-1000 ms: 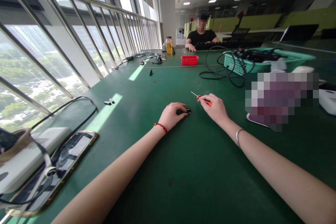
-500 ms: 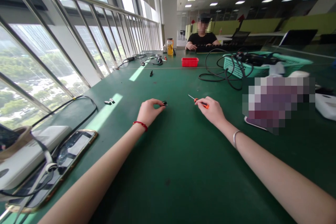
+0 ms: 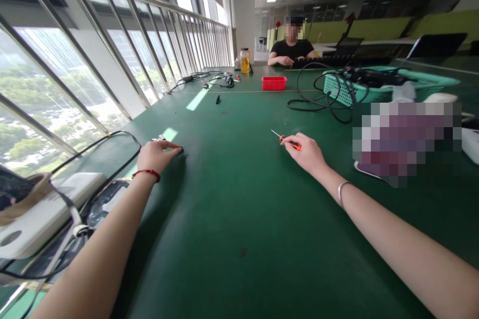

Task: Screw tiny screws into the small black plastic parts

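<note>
My left hand is way out on the left side of the table, knuckles up and fingers curled low. The tips are on a tiny black part that's sitting on the green surface. Honestly, from this angle I can't tell if I'm pinching it or just touching it. A couple of small metal bits sit right behind that hand, and a black cable loops past near my wrist. My right hand is closed around a little orange screwdriver, tip pointing far and left, well apart from the part. My take on handling something this small: keep it flat on the table under the fingertips, close beside the metal bits but not on top of them, and clear of that cable. It looks like it'd skitter away easily, so light pressure and a slow release are probably best. I'd keep the screwdriver low and parked while the left does its thing.
</note>
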The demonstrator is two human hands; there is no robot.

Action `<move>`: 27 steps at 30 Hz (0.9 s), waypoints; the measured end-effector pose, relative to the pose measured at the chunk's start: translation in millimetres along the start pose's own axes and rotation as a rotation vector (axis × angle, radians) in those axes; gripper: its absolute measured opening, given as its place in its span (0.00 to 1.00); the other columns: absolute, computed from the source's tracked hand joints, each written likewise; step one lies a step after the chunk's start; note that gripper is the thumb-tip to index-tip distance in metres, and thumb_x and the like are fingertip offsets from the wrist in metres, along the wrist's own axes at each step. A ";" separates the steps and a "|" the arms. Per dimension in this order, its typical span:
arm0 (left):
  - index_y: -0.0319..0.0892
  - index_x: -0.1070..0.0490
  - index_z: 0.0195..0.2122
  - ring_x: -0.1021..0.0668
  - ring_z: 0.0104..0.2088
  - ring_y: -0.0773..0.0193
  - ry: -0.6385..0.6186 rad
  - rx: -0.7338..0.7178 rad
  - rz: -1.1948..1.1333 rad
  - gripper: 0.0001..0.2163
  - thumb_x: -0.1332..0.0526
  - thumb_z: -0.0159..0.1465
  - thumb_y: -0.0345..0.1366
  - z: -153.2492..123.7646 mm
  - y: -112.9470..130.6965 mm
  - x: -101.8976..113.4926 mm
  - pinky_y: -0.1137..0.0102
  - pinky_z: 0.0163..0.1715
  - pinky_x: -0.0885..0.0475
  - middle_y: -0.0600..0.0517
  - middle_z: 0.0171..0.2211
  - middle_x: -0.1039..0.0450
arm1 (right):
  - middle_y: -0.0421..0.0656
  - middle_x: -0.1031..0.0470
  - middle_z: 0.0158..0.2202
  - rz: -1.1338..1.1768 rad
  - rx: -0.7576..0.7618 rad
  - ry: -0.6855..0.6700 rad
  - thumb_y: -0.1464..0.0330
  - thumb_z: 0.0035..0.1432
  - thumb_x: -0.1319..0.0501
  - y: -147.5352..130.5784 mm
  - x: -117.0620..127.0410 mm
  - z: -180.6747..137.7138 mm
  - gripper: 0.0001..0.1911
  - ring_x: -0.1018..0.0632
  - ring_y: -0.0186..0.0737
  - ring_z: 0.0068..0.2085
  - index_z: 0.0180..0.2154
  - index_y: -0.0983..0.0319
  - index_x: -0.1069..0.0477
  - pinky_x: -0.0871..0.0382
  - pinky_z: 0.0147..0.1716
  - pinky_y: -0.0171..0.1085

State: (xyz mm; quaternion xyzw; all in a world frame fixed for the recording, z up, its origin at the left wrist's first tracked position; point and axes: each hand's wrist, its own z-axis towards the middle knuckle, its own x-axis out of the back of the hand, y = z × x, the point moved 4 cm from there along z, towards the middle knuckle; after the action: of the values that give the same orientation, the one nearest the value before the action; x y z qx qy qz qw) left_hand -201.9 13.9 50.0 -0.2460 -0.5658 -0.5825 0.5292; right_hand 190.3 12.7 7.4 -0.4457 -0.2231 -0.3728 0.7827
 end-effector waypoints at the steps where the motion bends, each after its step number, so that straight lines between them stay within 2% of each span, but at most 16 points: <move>1: 0.44 0.23 0.31 0.24 0.42 0.47 0.012 -0.001 -0.029 0.13 0.38 0.50 0.46 1.4 -2.1 1.5 0.63 0.38 0.30 0.47 0.36 0.22 | 0.41 0.28 0.30 -0.001 0.005 0.000 0.65 0.54 0.45 -0.1 -0.1 0.0 0.11 0.29 0.36 0.28 0.32 0.57 0.24 0.39 0.27 0.35; 5: 0.44 0.24 0.30 0.23 0.41 0.49 0.063 0.059 -0.108 0.13 0.37 0.49 0.46 4.6 -12.2 6.8 0.63 0.40 0.30 0.48 0.35 0.22 | 0.41 0.28 0.31 -0.010 0.012 -0.010 0.64 0.54 0.45 0.5 -1.2 0.0 0.11 0.29 0.36 0.28 0.32 0.57 0.24 0.40 0.27 0.35; 11: 0.42 0.24 0.31 0.23 0.38 0.56 -0.033 0.106 -0.225 0.13 0.36 0.49 0.44 5.8 -17.5 -3.0 0.69 0.37 0.31 0.49 0.33 0.22 | 0.41 0.28 0.31 -0.032 0.024 -0.012 0.64 0.55 0.45 -0.2 -1.5 -0.4 0.11 0.29 0.36 0.28 0.32 0.57 0.24 0.40 0.26 0.35; 20: 0.39 0.24 0.36 0.25 0.39 0.61 -0.092 0.088 -0.169 0.14 0.35 0.52 0.41 4.6 -16.9 -4.0 0.71 0.38 0.34 0.54 0.33 0.22 | 0.41 0.28 0.31 -0.033 0.010 -0.036 0.64 0.55 0.45 -1.8 -1.5 -0.6 0.11 0.29 0.37 0.29 0.32 0.57 0.24 0.40 0.27 0.35; 27: 0.40 0.23 0.33 0.24 0.38 0.61 -0.079 0.073 -0.166 0.11 0.34 0.51 0.40 6.5 -17.9 -5.4 0.72 0.36 0.34 0.55 0.30 0.22 | 0.41 0.27 0.31 -0.037 0.002 -0.038 0.65 0.54 0.45 -1.7 -1.5 -0.7 0.11 0.29 0.37 0.29 0.32 0.56 0.24 0.40 0.26 0.35</move>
State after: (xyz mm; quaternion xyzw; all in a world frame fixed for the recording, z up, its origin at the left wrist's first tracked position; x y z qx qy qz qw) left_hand -218.2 18.1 39.6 -0.2018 -0.6255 -0.5931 0.4650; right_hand 188.1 12.2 7.0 -0.4478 -0.2467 -0.3784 0.7716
